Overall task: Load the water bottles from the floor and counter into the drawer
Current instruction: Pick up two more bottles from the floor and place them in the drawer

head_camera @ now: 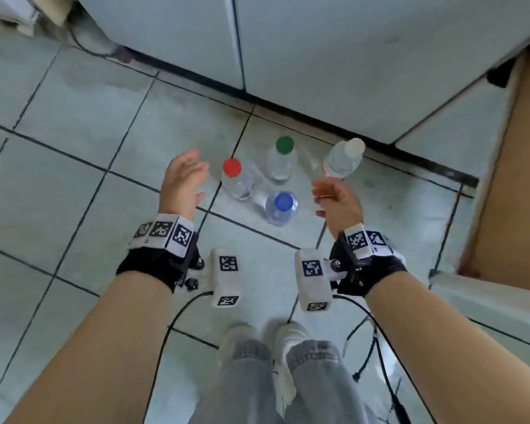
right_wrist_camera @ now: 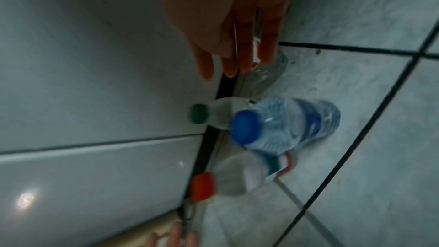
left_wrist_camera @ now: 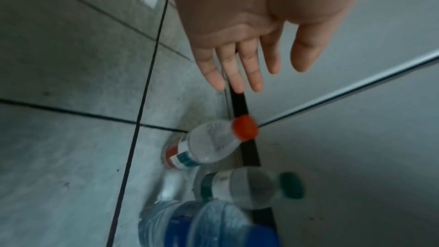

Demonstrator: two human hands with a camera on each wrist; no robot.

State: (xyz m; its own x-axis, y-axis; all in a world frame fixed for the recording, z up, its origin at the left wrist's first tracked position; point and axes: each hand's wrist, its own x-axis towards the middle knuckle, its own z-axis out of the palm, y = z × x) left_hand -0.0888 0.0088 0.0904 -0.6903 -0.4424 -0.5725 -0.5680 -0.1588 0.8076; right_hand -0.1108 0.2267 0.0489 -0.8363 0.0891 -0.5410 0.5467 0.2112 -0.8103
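Four clear water bottles stand close together on the tiled floor before the cabinets: a red-capped bottle (head_camera: 236, 179), a green-capped bottle (head_camera: 281, 160), a blue-capped bottle (head_camera: 282, 208) and a white-capped bottle (head_camera: 341, 160). My left hand (head_camera: 196, 179) hovers open just left of the red-capped bottle (left_wrist_camera: 209, 142), fingers (left_wrist_camera: 237, 67) straight, holding nothing. My right hand (head_camera: 322, 198) is open beside the base of the white-capped bottle (right_wrist_camera: 268, 70), which shows partly behind its fingers (right_wrist_camera: 244, 52). Whether they touch it I cannot tell.
White cabinet fronts (head_camera: 318, 56) rise behind the bottles above a dark gap at the floor. A brown surface (head_camera: 517, 179) with a white edge (head_camera: 487, 301) lies at the right. My feet (head_camera: 257, 338) and black cables (head_camera: 377, 347) are below the hands.
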